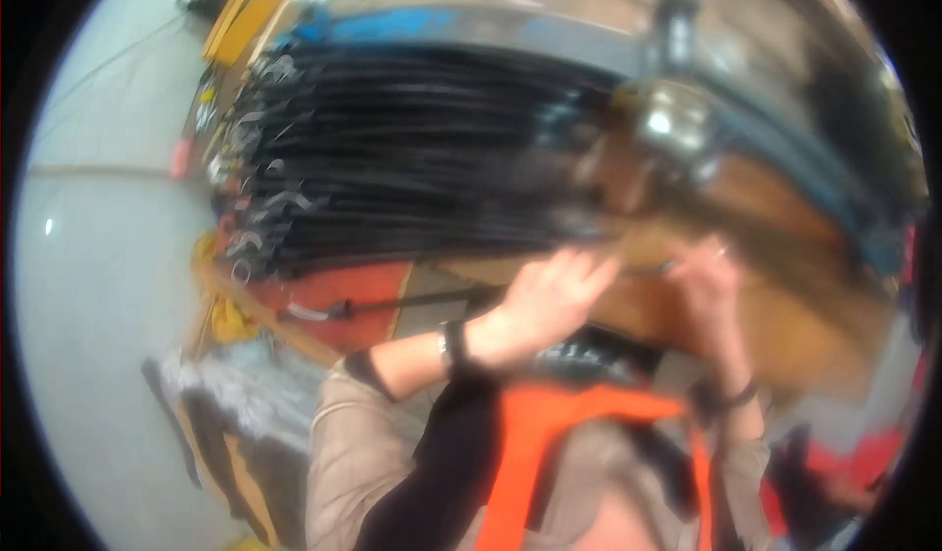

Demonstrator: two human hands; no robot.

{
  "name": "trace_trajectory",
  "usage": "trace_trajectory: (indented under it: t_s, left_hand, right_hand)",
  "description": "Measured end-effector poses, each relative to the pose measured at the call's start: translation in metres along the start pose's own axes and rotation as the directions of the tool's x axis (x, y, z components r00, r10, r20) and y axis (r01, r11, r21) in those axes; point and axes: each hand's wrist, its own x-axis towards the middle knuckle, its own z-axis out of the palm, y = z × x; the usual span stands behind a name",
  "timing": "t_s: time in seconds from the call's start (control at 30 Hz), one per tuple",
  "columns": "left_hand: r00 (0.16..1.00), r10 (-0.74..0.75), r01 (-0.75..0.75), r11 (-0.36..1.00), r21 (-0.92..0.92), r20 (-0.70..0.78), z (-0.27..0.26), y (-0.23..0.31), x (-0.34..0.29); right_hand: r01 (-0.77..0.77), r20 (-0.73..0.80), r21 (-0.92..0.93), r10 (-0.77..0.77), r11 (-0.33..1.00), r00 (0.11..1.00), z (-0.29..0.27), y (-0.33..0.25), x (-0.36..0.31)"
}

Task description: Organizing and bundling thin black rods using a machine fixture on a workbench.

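Note:
A thin black cable (427, 300) with a thicker dark end and a pale tip lies across the near side of the worktable, running toward both hands. My left hand (549, 301) is closed over this cable, its fingers pointing right. To the right, my right hand (714, 274) pinches a dark stretch at the cable's other end; blur hides the exact fingertips. Just beyond my hands lies a wide bundle of long black cables (422, 149), side by side, with pale looped ends at the left.
A blurred metal machine part (677, 119) stands at the back right, beside a blue-grey rail (805, 158). Brown board (785, 306) covers the right of the table, and a red panel (368, 306) shows at the left. Plastic-wrapped stuff (235, 394) stands at the lower left.

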Motion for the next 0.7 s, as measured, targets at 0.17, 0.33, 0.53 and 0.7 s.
trace_trajectory:
  t_s: [0.17, 0.33, 0.53, 0.7]
  left_hand:
    - [0.962, 0.2, -0.223, 0.969, 0.108, 0.187, -0.041, 0.002, 0.053]
    - [0.889, 0.402, -0.454, 0.835, 0.311, 0.217, -0.083, 0.004, 0.157]
    - [0.74, 0.641, -0.673, 0.698, 0.244, 0.205, -0.046, 0.02, 0.244]
    - [0.758, 0.621, -0.653, 0.72, 0.235, 0.2, -0.036, -0.006, 0.255]
  right_hand:
    - [0.316, -0.207, -0.132, -0.338, 0.939, 0.918, -0.009, 0.011, 0.007]
    - [-0.144, -0.505, -0.352, -0.059, 0.925, 0.861, -0.049, 0.124, -0.035]
    - [-0.02, -0.527, -0.326, -0.164, 0.945, 0.834, -0.105, 0.121, -0.017]
    - [-0.302, -0.536, -0.311, 0.096, 0.901, 0.838, -0.123, 0.165, -0.024]
